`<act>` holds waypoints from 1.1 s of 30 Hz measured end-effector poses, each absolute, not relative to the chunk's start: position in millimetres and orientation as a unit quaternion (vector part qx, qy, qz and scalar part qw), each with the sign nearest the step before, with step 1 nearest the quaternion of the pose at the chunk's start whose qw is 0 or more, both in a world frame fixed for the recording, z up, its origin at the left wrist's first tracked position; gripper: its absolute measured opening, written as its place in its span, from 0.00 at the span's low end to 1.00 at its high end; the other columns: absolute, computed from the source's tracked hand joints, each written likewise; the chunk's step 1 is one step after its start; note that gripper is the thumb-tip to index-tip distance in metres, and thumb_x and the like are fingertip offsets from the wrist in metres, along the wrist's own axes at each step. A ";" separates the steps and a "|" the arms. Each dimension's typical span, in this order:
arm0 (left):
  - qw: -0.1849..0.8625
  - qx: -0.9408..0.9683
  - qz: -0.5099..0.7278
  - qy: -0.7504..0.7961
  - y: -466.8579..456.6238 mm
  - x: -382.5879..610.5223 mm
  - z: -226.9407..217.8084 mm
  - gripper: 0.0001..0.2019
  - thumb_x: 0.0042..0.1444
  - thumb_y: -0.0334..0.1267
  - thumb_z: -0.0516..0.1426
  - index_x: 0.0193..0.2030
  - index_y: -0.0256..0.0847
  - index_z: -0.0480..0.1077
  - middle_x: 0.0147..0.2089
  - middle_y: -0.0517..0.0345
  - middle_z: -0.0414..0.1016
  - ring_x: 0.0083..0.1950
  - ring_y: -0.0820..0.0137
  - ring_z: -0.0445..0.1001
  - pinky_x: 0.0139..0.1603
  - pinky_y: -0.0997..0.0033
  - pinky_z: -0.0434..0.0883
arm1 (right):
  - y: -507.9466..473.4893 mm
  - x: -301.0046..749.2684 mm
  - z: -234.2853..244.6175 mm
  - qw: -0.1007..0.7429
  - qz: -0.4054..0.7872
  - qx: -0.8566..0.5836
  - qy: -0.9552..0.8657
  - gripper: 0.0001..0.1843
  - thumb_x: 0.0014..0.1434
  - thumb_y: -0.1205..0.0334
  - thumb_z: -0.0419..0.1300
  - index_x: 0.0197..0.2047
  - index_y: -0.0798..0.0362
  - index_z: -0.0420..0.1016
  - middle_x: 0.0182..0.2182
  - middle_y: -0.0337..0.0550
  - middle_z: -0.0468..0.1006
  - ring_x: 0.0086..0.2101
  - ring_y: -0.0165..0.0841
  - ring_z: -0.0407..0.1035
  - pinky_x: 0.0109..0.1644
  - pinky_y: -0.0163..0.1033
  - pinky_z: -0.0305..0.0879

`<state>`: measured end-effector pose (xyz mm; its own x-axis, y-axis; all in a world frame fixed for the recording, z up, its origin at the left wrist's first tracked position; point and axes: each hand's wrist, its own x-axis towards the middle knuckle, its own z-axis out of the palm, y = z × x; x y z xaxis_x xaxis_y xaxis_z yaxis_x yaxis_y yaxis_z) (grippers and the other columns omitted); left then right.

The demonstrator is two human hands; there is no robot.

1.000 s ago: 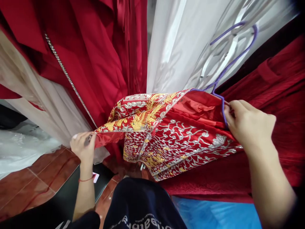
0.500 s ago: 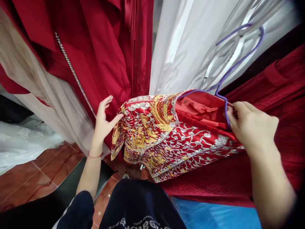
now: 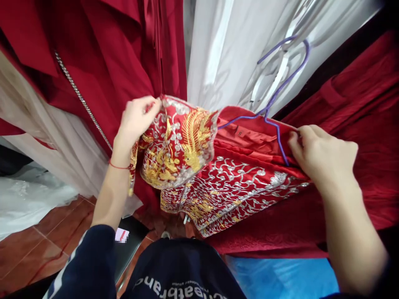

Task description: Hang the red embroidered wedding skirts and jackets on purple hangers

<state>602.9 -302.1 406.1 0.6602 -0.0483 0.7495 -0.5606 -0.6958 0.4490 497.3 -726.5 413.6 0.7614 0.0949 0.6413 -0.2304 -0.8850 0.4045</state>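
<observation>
A red jacket (image 3: 177,153) with gold and silver embroidery hangs slanted before me, its red lining and a small size label showing at the opening. My left hand (image 3: 137,118) is closed in a pinch on the jacket's upper left edge, near the shoulder. At the other side my right hand (image 3: 324,155) grips the jacket's edge with curled fingers. Between the hands a purple hanger (image 3: 276,93) sits partly in the opening. Its hook stands free at upper right, and its right arm end lies exposed beside my right fingers. The left arm's tip is hidden by the cloth.
Red gowns (image 3: 109,50) and white gowns (image 3: 215,54) hang behind. White metal scrollwork (image 3: 282,68) stands behind the hook. A black seat (image 3: 134,232) with a pink-white card (image 3: 121,235) is at lower left, above red floor tiles (image 3: 40,232). Blue material (image 3: 280,274) lies below.
My open left hand has closed on the jacket's left shoulder edge and lifted it, folding that side over. The jacket, hanger and right hand have shifted slightly left in view. The card has come into sight.
</observation>
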 end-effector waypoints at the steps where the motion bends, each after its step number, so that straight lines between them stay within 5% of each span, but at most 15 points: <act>1: 0.317 0.881 0.282 -0.210 -301.8 606.8 406.9 0.20 0.61 0.51 0.57 0.24 0.40 0.70 0.19 0.65 0.62 0.22 0.74 0.58 0.28 0.71 0.57 | -728.9 497.6 413.3 0.240 0.338 0.909 -0.045 0.22 0.72 0.54 0.43 0.41 0.57 0.73 0.37 0.45 0.80 0.21 0.28 0.54 0.27 0.36 0.35; 3: 0.284 0.910 0.157 -0.258 -304.1 607.9 401.9 0.22 0.62 0.53 0.55 0.23 0.41 0.71 0.21 0.63 0.69 0.23 0.72 0.64 0.28 0.71 0.61 | -733.4 497.1 412.0 0.246 0.330 0.909 -0.058 0.21 0.72 0.54 0.43 0.41 0.57 0.74 0.38 0.45 0.80 0.22 0.28 0.57 0.27 0.36 0.35; 5: 0.326 0.884 0.155 -0.296 -312.8 599.5 394.7 0.23 0.66 0.55 0.48 0.35 0.41 0.76 0.35 0.56 0.79 0.34 0.67 0.75 0.36 0.69 0.69 | -736.0 494.5 411.1 0.254 0.329 0.907 -0.066 0.21 0.72 0.54 0.44 0.41 0.57 0.74 0.39 0.45 0.81 0.22 0.29 0.59 0.27 0.36 0.34; 7: 0.375 0.833 0.194 -0.358 -327.7 585.4 390.6 0.25 0.68 0.56 0.45 0.53 0.41 0.74 0.53 0.50 0.79 0.50 0.64 0.77 0.50 0.66 0.72 | -736.2 490.1 411.9 0.263 0.326 0.905 -0.070 0.21 0.72 0.54 0.43 0.41 0.57 0.73 0.38 0.44 0.81 0.21 0.28 0.59 0.27 0.36 0.34; 9: 0.347 0.811 0.207 -0.424 -345.1 573.1 390.1 0.28 0.64 0.60 0.51 0.59 0.42 0.70 0.59 0.48 0.76 0.56 0.63 0.75 0.57 0.63 0.70 | -734.6 485.6 414.5 0.273 0.314 0.907 -0.070 0.22 0.73 0.54 0.43 0.41 0.57 0.73 0.38 0.45 0.81 0.20 0.26 0.57 0.27 0.36 0.33; 12: 0.235 0.827 0.272 -0.433 -364.1 568.5 391.2 0.24 0.58 0.62 0.58 0.46 0.42 0.76 0.42 0.54 0.81 0.43 0.65 0.78 0.48 0.65 0.70 | -730.6 480.8 419.1 0.289 0.287 0.911 -0.066 0.22 0.73 0.55 0.42 0.40 0.58 0.73 0.37 0.46 0.81 0.18 0.25 0.55 0.26 0.36 0.33; 16: 0.188 0.816 0.404 -0.369 -366.6 566.9 394.4 0.24 0.62 0.60 0.56 0.27 0.42 0.73 0.23 0.62 0.71 0.26 0.72 0.69 0.34 0.69 0.63 | -724.3 476.1 421.3 0.295 0.293 0.908 -0.058 0.22 0.72 0.54 0.43 0.38 0.57 0.73 0.34 0.45 0.80 0.18 0.27 0.56 0.26 0.36 0.33; 19: 0.203 0.805 0.470 -0.300 -368.4 538.9 402.4 0.19 0.60 0.57 0.59 0.31 0.43 0.75 0.26 0.60 0.71 0.29 0.69 0.71 0.38 0.66 0.66 | -720.4 473.4 419.4 0.289 0.327 0.899 -0.036 0.23 0.72 0.54 0.42 0.36 0.56 0.72 0.31 0.44 0.79 0.19 0.28 0.59 0.26 0.36 0.34; 21: 0.210 0.811 0.463 -0.288 -377.4 510.6 408.4 0.16 0.59 0.56 0.60 0.39 0.46 0.77 0.36 0.56 0.77 0.39 0.63 0.76 0.46 0.60 0.69 | -719.8 473.7 417.3 0.286 0.348 0.892 -0.028 0.23 0.72 0.55 0.41 0.36 0.56 0.72 0.29 0.45 0.78 0.21 0.29 0.62 0.26 0.36 0.36; 24: 0.184 0.812 0.368 -0.414 -396.0 479.9 411.8 0.22 0.60 0.62 0.56 0.52 0.52 0.75 0.54 0.55 0.77 0.56 0.56 0.74 0.59 0.53 0.67 | -721.7 477.9 414.7 0.289 0.354 0.889 -0.033 0.22 0.72 0.56 0.42 0.33 0.56 0.71 0.27 0.44 0.77 0.21 0.29 0.62 0.26 0.36 0.36; 27: 0.186 0.808 0.328 -0.452 -403.4 485.7 405.1 0.28 0.61 0.63 0.53 0.62 0.50 0.69 0.61 0.52 0.73 0.63 0.55 0.70 0.65 0.51 0.63 | -723.6 481.2 413.8 0.290 0.356 0.888 -0.035 0.23 0.72 0.56 0.42 0.30 0.55 0.69 0.23 0.44 0.75 0.21 0.29 0.63 0.26 0.35 0.36; 30: 0.211 0.841 0.359 -0.346 -396.8 519.7 393.2 0.29 0.59 0.64 0.56 0.53 0.40 0.73 0.49 0.47 0.78 0.52 0.55 0.75 0.55 0.56 0.68 | -723.7 480.3 414.0 0.290 0.358 0.887 -0.032 0.25 0.73 0.56 0.41 0.29 0.56 0.69 0.22 0.44 0.75 0.21 0.29 0.64 0.26 0.35 0.37; 33: 0.196 0.849 0.375 -0.317 -387.7 552.2 385.7 0.26 0.56 0.66 0.57 0.34 0.41 0.74 0.27 0.58 0.74 0.30 0.66 0.71 0.34 0.68 0.63 | -725.6 478.3 416.6 0.300 0.344 0.889 -0.040 0.26 0.73 0.54 0.40 0.31 0.56 0.70 0.24 0.46 0.77 0.21 0.30 0.64 0.27 0.36 0.37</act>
<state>552.2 -387.7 385.7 0.5186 -0.3915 0.7601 -0.6845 -0.7229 0.0947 478.3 -725.6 416.6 0.7603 0.1352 0.6353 -0.2770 -0.8172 0.5054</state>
